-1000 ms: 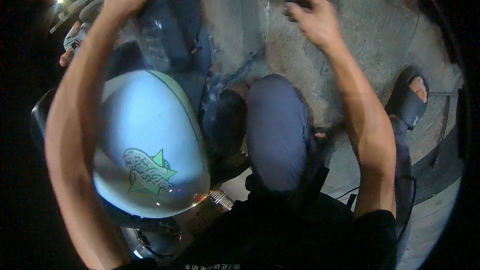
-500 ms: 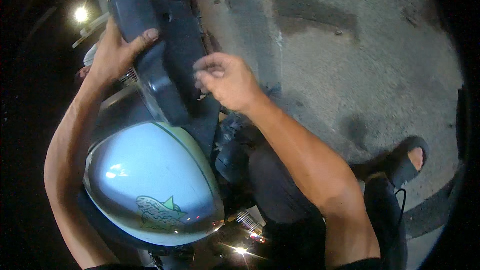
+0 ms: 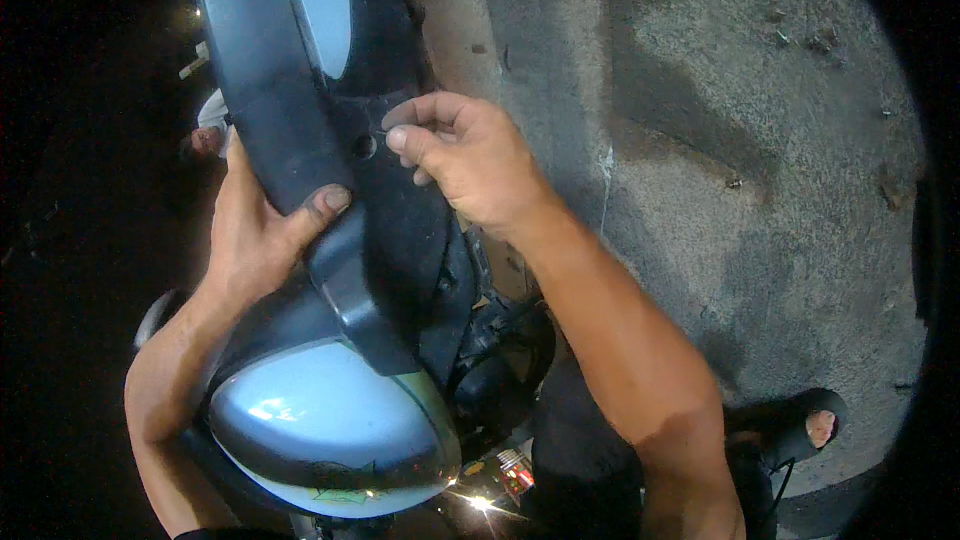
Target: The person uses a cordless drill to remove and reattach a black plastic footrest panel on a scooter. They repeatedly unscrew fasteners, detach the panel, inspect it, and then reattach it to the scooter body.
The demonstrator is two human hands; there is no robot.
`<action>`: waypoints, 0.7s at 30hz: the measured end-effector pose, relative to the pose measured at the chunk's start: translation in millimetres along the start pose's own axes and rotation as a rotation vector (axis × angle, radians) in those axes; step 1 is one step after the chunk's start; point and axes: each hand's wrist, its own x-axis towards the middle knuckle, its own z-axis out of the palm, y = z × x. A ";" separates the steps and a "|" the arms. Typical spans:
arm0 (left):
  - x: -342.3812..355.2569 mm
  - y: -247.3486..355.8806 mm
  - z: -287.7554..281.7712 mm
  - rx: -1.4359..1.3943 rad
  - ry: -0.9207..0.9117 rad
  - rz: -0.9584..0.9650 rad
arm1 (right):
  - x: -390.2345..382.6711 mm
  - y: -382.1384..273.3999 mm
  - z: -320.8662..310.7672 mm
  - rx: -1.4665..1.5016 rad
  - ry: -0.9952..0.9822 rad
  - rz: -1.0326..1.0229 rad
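A long black plastic panel of what looks like a motorbike or scooter runs up the picture, with a pale blue inset at its far end. My left hand is wrapped round its left edge, thumb on top and fingers hidden underneath. Over the panel's right part, my right hand pinches thumb and forefinger together close beside a round hole. Whatever sits in that pinch is too small to name. Nearer to me, a glossy light blue rounded cover with a green graphic adjoins the black panel.
Stained concrete ground spreads to the right. A sandalled foot rests at lower right. At the left, partly behind the panel, another person shows in the dark. A bright light glows low down.
The panel and blue cover now appear lower in the picture. My left hand also shows lower, still on the panel's edge. My right fingers have drawn together beside the round hole.
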 end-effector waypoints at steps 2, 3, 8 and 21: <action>-1.5 1.4 6.3 -0.118 0.014 0.011 | -1.5 -1.0 -0.7 -0.033 -0.005 0.068; -0.6 4.4 7.1 -0.178 0.029 0.031 | -0.3 -1.6 -1.0 -0.053 -0.014 0.064; 12.7 0.3 7.2 -0.111 0.079 0.135 | -8.0 -4.3 -6.3 -0.212 -0.016 0.096; -2.9 -21.5 -8.3 -0.062 0.446 0.037 | -152.3 -159.3 -23.1 -0.990 -0.078 0.096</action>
